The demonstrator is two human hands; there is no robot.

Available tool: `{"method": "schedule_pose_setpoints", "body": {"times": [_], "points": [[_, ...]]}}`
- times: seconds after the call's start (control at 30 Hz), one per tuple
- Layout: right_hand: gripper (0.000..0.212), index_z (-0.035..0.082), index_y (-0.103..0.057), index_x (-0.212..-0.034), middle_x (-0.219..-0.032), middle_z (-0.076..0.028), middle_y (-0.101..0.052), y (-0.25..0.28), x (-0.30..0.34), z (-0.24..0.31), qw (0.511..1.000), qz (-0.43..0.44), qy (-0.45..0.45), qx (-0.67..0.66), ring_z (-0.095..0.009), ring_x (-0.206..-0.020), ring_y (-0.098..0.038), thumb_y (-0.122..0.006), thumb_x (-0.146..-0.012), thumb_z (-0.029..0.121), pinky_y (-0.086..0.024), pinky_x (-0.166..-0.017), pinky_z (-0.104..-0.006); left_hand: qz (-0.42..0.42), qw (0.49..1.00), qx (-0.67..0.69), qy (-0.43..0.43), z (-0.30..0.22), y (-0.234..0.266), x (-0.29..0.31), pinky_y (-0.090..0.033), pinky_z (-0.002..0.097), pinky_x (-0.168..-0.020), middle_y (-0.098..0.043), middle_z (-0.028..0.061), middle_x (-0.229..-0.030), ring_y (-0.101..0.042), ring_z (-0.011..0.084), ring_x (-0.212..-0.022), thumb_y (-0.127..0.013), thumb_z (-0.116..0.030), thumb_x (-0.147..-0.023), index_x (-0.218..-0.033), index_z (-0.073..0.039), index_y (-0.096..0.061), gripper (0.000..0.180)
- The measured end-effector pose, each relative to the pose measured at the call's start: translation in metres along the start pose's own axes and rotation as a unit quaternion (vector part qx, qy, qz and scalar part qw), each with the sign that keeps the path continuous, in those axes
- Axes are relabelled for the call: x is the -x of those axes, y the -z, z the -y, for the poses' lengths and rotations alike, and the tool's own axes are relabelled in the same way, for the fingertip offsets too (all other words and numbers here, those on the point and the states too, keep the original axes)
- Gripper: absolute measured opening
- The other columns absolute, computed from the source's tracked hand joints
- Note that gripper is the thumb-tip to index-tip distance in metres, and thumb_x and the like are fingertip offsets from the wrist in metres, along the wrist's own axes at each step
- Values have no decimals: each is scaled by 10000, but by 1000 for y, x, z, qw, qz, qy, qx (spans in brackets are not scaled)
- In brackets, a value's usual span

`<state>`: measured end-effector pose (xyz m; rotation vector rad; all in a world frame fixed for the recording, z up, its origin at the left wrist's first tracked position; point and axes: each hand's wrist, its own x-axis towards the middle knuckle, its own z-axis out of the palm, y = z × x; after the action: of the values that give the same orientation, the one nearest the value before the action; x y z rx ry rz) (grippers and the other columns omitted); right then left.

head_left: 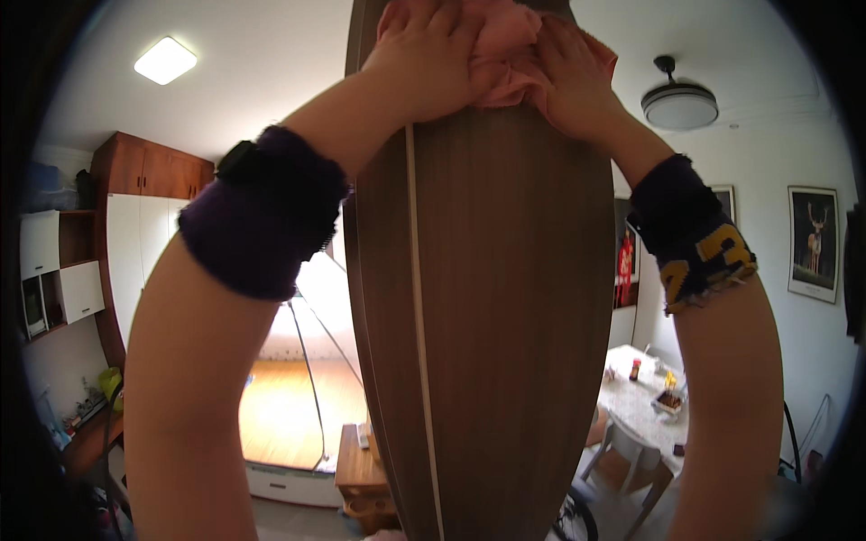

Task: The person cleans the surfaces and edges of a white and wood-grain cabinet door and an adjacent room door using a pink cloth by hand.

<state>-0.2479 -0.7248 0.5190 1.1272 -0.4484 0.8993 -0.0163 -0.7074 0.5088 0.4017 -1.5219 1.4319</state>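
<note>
Both my arms reach up to a bunched pink cloth [508, 59] pressed against the upper part of a tall, brown wood-grain panel [514, 298]. My left hand [422, 63] grips the cloth's left side, its fingers bent over it and the palm near the panel's left edge. On the cloth's right side, my right hand [577, 86] holds it with the fingers curled into the folds. The top of the cloth and some fingertips run near the upper rim of the picture. A thin pale strip [419, 325] runs down the panel. Dark knitted cuffs cover both forearms partway.
A wooden cabinet [352, 469] stands low, left of the panel's foot. Beyond the panel on the right are a covered table [640, 397] with small items, a grey chair [627, 455] and part of a wheel [577, 518]. A ceiling lamp [679, 105] hangs upper right.
</note>
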Motion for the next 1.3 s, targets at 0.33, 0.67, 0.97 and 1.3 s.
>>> {"method": "schedule_pose_setpoints", "body": {"times": [0.33, 0.67, 0.97, 1.3], "points": [[695, -54, -442, -1395, -1537, -246, -293, 129, 151, 151, 973, 160, -117, -121, -460, -1422, -260, -610, -896, 399, -219, -1164, -526, 40, 992, 101, -69, -110, 45, 177, -207, 534, -1168, -407, 188, -1500, -336, 380, -1416, -569, -492, -897, -1482, -20, -374, 776], [554, 156, -677, -1177, -1534, -187, -306, 253, 352, 328, 905, 268, -285, -166, -496, -1445, -200, -712, -681, 400, -134, -1122, -713, 293, 941, 149, -73, -258, 106, 371, -231, 470, -1139, -433, 59, -1527, -364, 199, -1441, -553, -369, -794, -1410, -112, -524, 668], [552, 96, -586, -1268, -1510, -237, -268, 381, 502, 519, 754, 400, -487, -183, -547, -1423, -171, -680, -749, 257, -149, -1130, -695, 368, 900, 149, -179, -386, 153, 564, -176, 455, -1176, -471, 17, -1497, -369, 171, -1428, -511, -290, -847, -1376, -148, -561, 551], [734, -10, -340, -1444, -1549, -294, -216, 372, 452, 486, 693, 256, -633, -229, -490, -1431, -221, -693, -847, 229, -209, -1173, -533, 440, 842, 312, 1, -378, 164, 531, -244, 436, -1150, -453, 106, -1500, -399, 262, -1403, -653, -349, -854, -1424, -103, -499, 640]]}}
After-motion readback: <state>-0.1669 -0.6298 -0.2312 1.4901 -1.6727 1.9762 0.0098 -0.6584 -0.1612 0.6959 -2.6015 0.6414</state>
